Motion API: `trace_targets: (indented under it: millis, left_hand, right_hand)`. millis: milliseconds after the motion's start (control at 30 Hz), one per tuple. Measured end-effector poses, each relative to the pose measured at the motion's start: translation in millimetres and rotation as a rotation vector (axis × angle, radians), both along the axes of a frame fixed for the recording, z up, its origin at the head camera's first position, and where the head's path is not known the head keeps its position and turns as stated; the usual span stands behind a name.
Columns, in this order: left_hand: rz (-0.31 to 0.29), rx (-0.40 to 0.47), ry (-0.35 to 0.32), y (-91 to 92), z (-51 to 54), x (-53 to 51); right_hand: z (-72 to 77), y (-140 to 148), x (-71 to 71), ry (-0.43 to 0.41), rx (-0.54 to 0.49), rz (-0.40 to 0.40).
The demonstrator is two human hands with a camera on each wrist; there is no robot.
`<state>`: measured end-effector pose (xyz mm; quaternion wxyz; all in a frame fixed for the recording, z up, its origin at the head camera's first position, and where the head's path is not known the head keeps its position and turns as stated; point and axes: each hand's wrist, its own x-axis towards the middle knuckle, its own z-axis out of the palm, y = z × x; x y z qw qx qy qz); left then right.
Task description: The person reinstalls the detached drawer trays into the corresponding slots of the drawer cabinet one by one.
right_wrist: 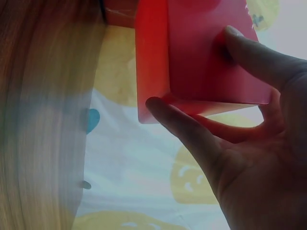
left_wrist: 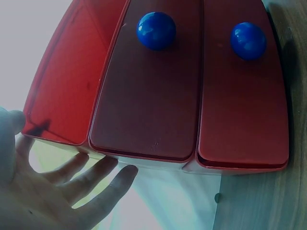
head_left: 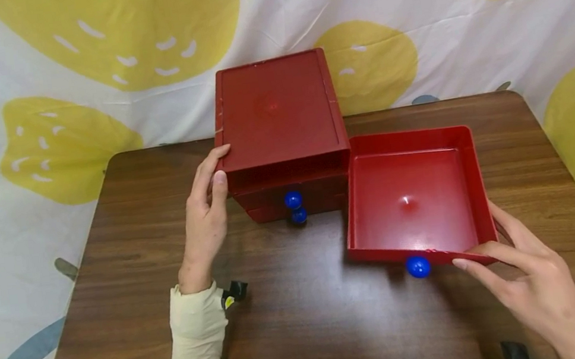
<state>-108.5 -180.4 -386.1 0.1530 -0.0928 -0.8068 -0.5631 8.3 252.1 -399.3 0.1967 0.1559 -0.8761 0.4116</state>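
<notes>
A red drawer cabinet (head_left: 279,111) stands at the back of the table, its top slot empty and two drawers with blue knobs (left_wrist: 156,30) below. My left hand (head_left: 205,207) holds its left front corner, thumb at the front edge and one finger over the top. In the left wrist view the other fingers lie along the cabinet's side. To the cabinet's right, an empty red drawer (head_left: 408,200) with a blue knob (head_left: 418,267) is held above the table. My right hand (head_left: 535,269) grips that drawer's right front corner, thumb on the front, fingers along the side and underneath.
A brown wood-grain table (head_left: 305,321) carries the cabinet. Behind it hangs a white cloth (head_left: 288,11) with yellow fruit prints. The drawer's back left corner is close to the cabinet's right front edge.
</notes>
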Motion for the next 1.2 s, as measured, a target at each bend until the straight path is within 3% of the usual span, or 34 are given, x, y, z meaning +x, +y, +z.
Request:
trace_targets:
  millis: [400,733,1000,1200]
  left_hand:
    - [0.011,0.002,0.008,0.8,0.2,1.0]
    - [0.01,0.001,0.015,1.7,1.0,-1.5]
    - [0.025,-0.018,0.01,1.7,0.1,-3.0]
    - [0.033,-0.039,0.019,1.4,-0.7,-4.8]
  right_hand:
    - [1.1,1,8.7,0.061,-0.029,0.031]
    - [19.4,-6,16.8,0.133,-0.106,0.083]
    - [23.1,-3,24.9,0.083,-0.091,0.048]
    - [29.5,-7,25.1,0.177,-0.145,0.089]
